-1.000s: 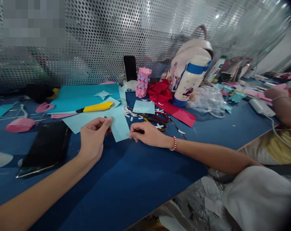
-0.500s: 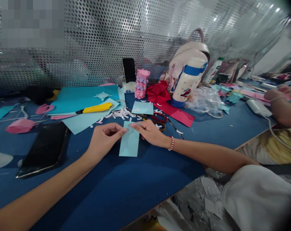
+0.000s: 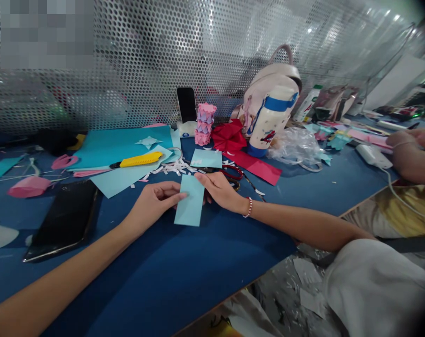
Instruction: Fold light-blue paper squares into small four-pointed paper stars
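Observation:
A light blue paper rectangle (image 3: 189, 206) is held upright, long side vertical, over the blue table. My left hand (image 3: 156, 201) pinches its left edge, thumb in front and fingers partly behind it. At the upper right edge my right hand (image 3: 223, 191) grips the same paper between thumb and fingers, the fingertips partly hidden behind it. Just beyond the hands lie another light blue paper piece (image 3: 207, 158), scissors (image 3: 232, 171) with red handles, and white paper scraps (image 3: 173, 166). A yellow utility knife (image 3: 141, 159) rests on blue paper sheets (image 3: 116, 178).
A black tablet-like device (image 3: 62, 217) lies left. Behind stand a phone (image 3: 186, 104), a pink-and-purple paper column (image 3: 204, 124), a white-and-blue bottle (image 3: 273, 121) and a backpack (image 3: 274, 77). Red paper (image 3: 260, 167) and a plastic bag (image 3: 295, 147) lie right. Another person's hands (image 3: 414, 140) are far right.
My right thumb has slid from the paper's front to its upper right edge. My left thumb sits slightly lower on the paper. The view has shifted a little.

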`<state>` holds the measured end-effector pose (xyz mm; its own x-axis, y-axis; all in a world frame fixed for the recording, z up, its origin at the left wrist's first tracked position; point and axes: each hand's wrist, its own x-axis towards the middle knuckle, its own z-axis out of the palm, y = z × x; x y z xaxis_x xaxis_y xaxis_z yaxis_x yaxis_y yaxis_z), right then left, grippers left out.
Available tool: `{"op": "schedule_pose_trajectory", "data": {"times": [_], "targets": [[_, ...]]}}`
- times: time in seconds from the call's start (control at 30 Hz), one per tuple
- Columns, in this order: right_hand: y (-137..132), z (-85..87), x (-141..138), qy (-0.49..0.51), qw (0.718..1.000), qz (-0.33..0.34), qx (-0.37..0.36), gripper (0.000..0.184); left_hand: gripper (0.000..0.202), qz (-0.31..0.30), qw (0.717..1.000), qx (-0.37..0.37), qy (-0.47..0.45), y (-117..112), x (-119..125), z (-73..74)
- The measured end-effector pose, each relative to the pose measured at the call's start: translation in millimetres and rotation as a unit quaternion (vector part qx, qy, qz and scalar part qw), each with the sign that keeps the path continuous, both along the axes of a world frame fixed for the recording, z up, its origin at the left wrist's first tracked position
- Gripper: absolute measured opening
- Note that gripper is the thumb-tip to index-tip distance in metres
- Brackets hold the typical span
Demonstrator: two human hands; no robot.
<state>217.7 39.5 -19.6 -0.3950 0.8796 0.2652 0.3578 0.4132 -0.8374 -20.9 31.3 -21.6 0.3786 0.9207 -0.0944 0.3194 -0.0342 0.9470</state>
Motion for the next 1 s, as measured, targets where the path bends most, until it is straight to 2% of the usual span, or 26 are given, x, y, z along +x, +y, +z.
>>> {"op": "schedule_pose_trajectory", "data": {"times": [0.1, 0.27, 0.4, 0.57, 0.77, 0.93, 1.0], "targets": [[4, 1.5, 4, 0.012, 0.999, -0.014, 0.041, 0.073, 0.04, -0.03, 0.999, -0.023, 0.001, 0, 1, 4.0], [3, 9.6, 5, 0.032, 0.989, -0.022, 0.145, 0.038, 0.039, -0.019, 1.0, -0.016, 0.006, 1, 0, 1.9], [-2, 13.4, 4, 0.008, 0.978, -0.001, 0.21, 0.034, 0.039, -0.005, 1.0, 0.003, 0.014, 2, -3, -2.6], [-6, 17.5, 6, -0.051, 0.94, -0.001, 0.337, 0.029, 0.04, 0.005, 0.999, 0.036, 0.024, 3, -4, -5.7], [-3, 18.6, 8, 0.003, 0.931, 0.021, 0.364, 0.011, 0.041, 0.048, 0.997, 0.048, 0.04, 1, -4, -2.5], [4, 15.1, 10, -0.005, 0.928, 0.068, 0.367, 0.01, 0.04, 0.097, 0.993, 0.069, 0.022, 0, -5, -3.4], [7, 15.5, 13, -0.012, 0.924, 0.086, 0.372, 0.011, 0.04, 0.135, 0.986, 0.095, -0.003, 1, -5, -5.6]]}}
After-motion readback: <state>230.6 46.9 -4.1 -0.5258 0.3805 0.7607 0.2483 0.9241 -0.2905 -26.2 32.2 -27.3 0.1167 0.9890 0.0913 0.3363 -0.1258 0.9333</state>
